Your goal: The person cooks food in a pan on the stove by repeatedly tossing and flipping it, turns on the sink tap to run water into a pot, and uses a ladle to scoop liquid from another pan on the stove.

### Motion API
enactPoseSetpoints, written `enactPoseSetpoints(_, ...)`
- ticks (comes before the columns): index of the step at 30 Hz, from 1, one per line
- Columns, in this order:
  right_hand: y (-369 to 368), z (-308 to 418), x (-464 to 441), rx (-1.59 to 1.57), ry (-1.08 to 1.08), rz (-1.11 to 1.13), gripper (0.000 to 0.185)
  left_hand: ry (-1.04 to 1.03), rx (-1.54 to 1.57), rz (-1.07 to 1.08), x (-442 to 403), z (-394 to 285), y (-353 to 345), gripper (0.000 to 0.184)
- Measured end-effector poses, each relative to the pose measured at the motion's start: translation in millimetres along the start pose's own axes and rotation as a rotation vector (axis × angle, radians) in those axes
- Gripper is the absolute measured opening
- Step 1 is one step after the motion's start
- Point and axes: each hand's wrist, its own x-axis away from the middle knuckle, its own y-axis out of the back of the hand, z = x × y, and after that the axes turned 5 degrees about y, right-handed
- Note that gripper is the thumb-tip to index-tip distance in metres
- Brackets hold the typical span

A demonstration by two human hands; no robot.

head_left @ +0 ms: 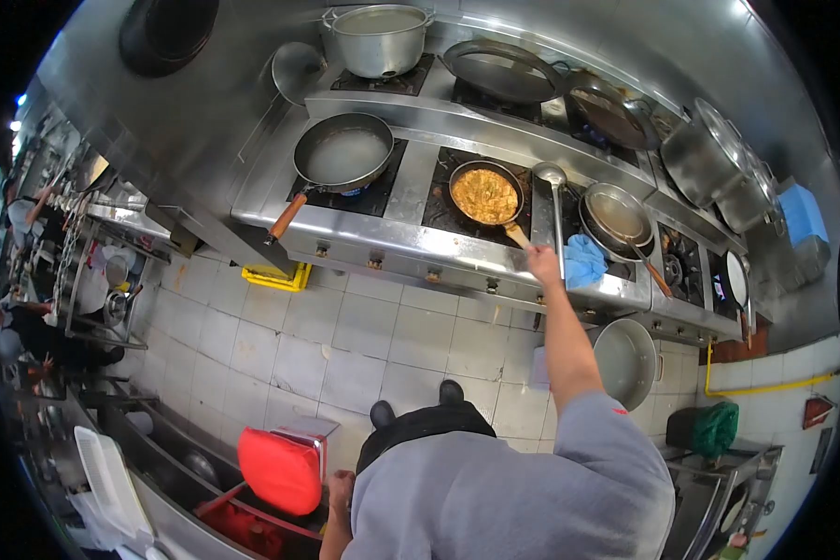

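Observation:
My right hand (543,265) reaches forward to the stove, fingers closed around the end of the light wooden handle (515,234) of a small frying pan (454,191). Chunky orange-brown food (484,195) fills this pan, which sits on a burner. A ladle (557,210) lies just right of the pan, its long handle running down beside my right hand. A blue cloth (584,261) is bunched at the stove's front edge, close to that hand. Low beside my body, my left hand (342,487) is curled closed near a red lid-like panel (278,469); whatever it holds is hidden.
A wooden-handled pan with cloudy liquid (343,154) sits to the left, its handle jutting over the edge. Right of the ladle are stacked pans (616,217). A large pot (378,42) stands behind. A deep pot (625,364) is on the floor. People work far left.

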Motion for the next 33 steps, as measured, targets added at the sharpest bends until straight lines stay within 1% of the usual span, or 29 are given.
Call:
enactPoseSetpoints(1, -25, 4, 5, 0.016, 0.041, -0.065, 0.033, 0.018, -0.060, -0.002, 14, -11, 4, 0.017)
enactPoseSetpoints(2, -41, 17, 10, -0.064, 0.077, 0.012, 0.034, 0.035, -0.119, -0.004, 22, -21, 6, 0.018)
enactPoseSetpoints(3, -39, 50, 19, -0.315, -0.114, 0.118, 0.035, 0.032, -0.121, -0.001, 19, -16, 9, 0.018)
enactPoseSetpoints(4, -46, 54, 17, -0.315, -0.114, 0.117, 0.035, -0.057, -0.147, 0.024, 17, -9, 10, 0.018)
enactPoseSetpoints(5, -56, 54, 15, -0.281, -0.115, 0.047, 0.036, -0.144, -0.176, 0.049, 13, 5, 14, 0.018)
enactPoseSetpoints(6, -64, 53, 15, -0.248, -0.119, -0.026, 0.036, -0.144, -0.184, 0.053, 5, 15, 18, 0.018)
enactPoseSetpoints(7, -62, 61, 15, -0.247, -0.122, -0.034, 0.036, -0.092, -0.104, 0.046, -8, 24, 18, 0.017)
enactPoseSetpoints(9, -54, 79, 20, -0.305, -0.277, 0.022, 0.037, -0.042, -0.023, 0.046, -16, 24, 18, 0.017)
enactPoseSetpoints(10, -54, 82, 22, -0.304, -0.277, 0.018, 0.037, 0.006, -0.031, 0.046, -16, 15, 20, 0.017)
enactPoseSetpoints(12, -56, 85, 27, -0.453, -0.291, -0.004, 0.046, 0.050, -0.041, 0.047, -18, 1, 26, 0.016)
enactPoseSetpoints(13, -56, 86, 30, -0.452, -0.291, -0.011, 0.046, -0.014, -0.062, 0.047, -19, -5, 30, 0.016)
enactPoseSetpoints(15, -56, 83, 43, -0.511, -0.379, -0.145, 0.058, -0.083, -0.087, 0.053, -20, -16, 38, 0.017)
enactPoseSetpoints(16, -56, 80, 55, -0.510, -0.381, -0.152, 0.058, -0.066, -0.045, 0.055, -16, -22, 41, 0.018)
enactPoseSetpoints(18, -61, 64, 98, -0.700, -0.417, -0.157, 0.054, -0.054, -0.009, 0.065, -19, -23, 49, 0.019)
enactPoseSetpoints(19, -82, 39, 120, -0.642, -0.386, -0.112, 0.051, -0.068, -0.132, 0.073, -26, -15, 54, 0.018)
enactPoseSetpoints(20, -101, 14, 156, -0.734, -0.384, 0.040, 0.047, -0.085, -0.256, 0.081, -32, -9, 58, 0.017)
enactPoseSetpoints(21, -117, 5, 200, -0.697, -0.439, 0.084, 0.039, -0.095, -0.264, 0.095, -33, -7, 61, 0.017)
enactPoseSetpoints(22, -134, -21, 249, -0.710, -0.423, 0.295, 0.030, -0.084, -0.378, 0.123, -34, -7, 66, 0.013)
enactPoseSetpoints(23, -182, -80, 300, -0.584, -0.327, 0.557, 0.024, -0.075, -0.493, 0.150, -35, -7, 69, 0.012)
enactPoseSetpoints(24, -177, -72, 350, -0.226, -0.212, 0.739, 0.029, -0.089, -0.506, 0.165, -43, 0, 74, 0.012)
enactPoseSetpoints(25, -172, -60, 397, 0.140, -0.098, 0.907, 0.041, -0.356, -0.724, 0.246, -54, 11, 81, 0.011)
enactPoseSetpoints(26, -182, -73, 446, -0.026, -0.402, 0.556, 0.049, -0.629, -0.935, 0.325, -66, 21, 87, 0.011)
enactPoseSetpoints(27, -163, -65, 461, -0.087, -0.598, 0.515, 0.044, -0.645, -0.948, 0.341, -78, 27, 90, 0.011)
enactPoseSetpoints(28, -144, -60, 478, -0.152, -0.793, 0.471, 0.038, -0.489, -0.862, 0.361, -91, 33, 91, 0.011)
enactPoseSetpoints(29, -145, -100, 497, -0.159, -0.551, 0.602, 0.032, -0.330, -0.774, 0.378, -104, 41, 91, 0.012)
enactPoseSetpoints(30, -154, -141, 521, -0.164, -0.306, 0.725, 0.027, -0.338, -0.790, 0.395, -135, 54, 95, 0.012)
enactPoseSetpoints(31, -124, -120, 512, 0.288, -0.049, 0.926, 0.019, -0.812, -1.151, 0.551, -178, 68, 103, 0.014)
enactPoseSetpoints(32, -96, -95, 517, 0.256, -0.276, 0.612, 0.015, -1.317, -1.482, 0.700, -201, 71, 104, 0.016)
enactPoseSetpoints(33, -89, -100, 520, 0.270, -0.274, 0.670, 0.016, -1.289, -1.473, 0.641, -197, 45, 109, 0.016)
